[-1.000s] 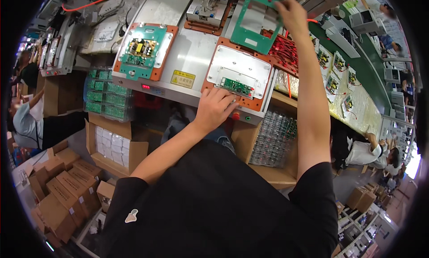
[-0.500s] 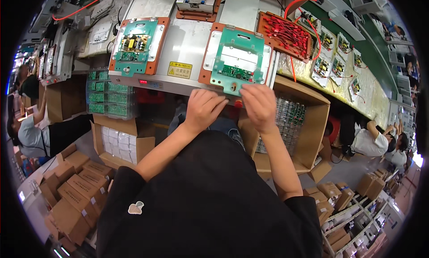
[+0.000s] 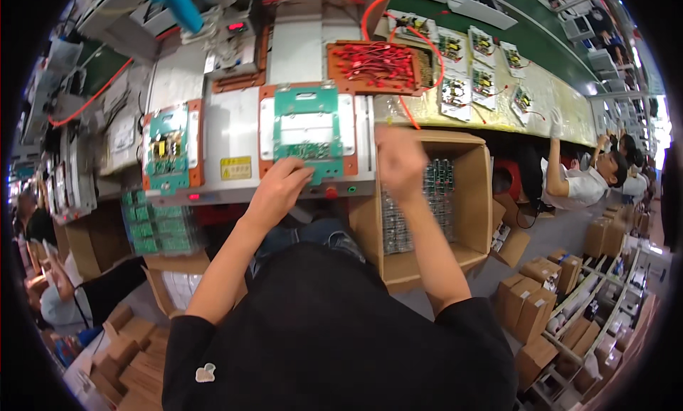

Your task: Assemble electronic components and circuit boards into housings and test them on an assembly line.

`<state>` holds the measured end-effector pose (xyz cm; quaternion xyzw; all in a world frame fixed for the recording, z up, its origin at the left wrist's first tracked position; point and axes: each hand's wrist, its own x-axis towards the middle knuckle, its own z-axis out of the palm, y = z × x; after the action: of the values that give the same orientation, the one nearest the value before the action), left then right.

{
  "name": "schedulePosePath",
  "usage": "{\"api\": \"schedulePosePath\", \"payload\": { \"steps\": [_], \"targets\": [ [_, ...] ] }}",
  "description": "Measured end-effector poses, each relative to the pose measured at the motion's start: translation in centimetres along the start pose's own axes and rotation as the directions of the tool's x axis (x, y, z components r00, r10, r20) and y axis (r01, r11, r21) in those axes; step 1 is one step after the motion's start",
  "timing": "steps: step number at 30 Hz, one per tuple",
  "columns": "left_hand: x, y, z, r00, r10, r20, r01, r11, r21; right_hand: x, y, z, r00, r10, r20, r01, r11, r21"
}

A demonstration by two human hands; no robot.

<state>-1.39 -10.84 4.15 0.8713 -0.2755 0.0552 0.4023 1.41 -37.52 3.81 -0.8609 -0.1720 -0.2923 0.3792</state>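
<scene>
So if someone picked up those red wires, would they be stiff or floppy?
The red wires would likely flop, since they look thin and bendy. They might come up tangled, because they lie crisscrossed on the orange tray. One alone is probably light, being so slim.

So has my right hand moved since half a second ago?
Yes: judged against the red button, the right hand has moved farther to the right.
</scene>
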Motion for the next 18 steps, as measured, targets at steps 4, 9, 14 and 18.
{"api": "schedulePosePath", "payload": {
  "steps": [4, 9, 14, 18],
  "targets": [
    [-1.0, 0.5, -1.0, 0.998, -0.034, 0.05, 0.036, 0.999, -0.025, 7.1, 15.3, -2.6, 0.943, 0.226, -0.243, -0.286, 0.925, -0.251],
    [-3.7, 2.5, -2.6, 0.994, -0.097, 0.054, 0.095, 0.995, 0.032, 6.5, 25.0, 1.8, 0.972, 0.232, 0.019, -0.179, 0.795, -0.579],
    [-5.6, 5.1, -5.1, 0.989, -0.147, 0.03, 0.145, 0.987, 0.075, 7.0, 24.1, 4.0, 0.989, 0.107, 0.098, -0.02, 0.771, -0.636],
    [-6.3, 5.8, -5.8, 0.985, -0.16, 0.061, 0.154, 0.984, 0.094, 7.7, 23.4, 3.6, 0.965, 0.08, 0.249, 0.084, 0.805, -0.587]
  ]
}}
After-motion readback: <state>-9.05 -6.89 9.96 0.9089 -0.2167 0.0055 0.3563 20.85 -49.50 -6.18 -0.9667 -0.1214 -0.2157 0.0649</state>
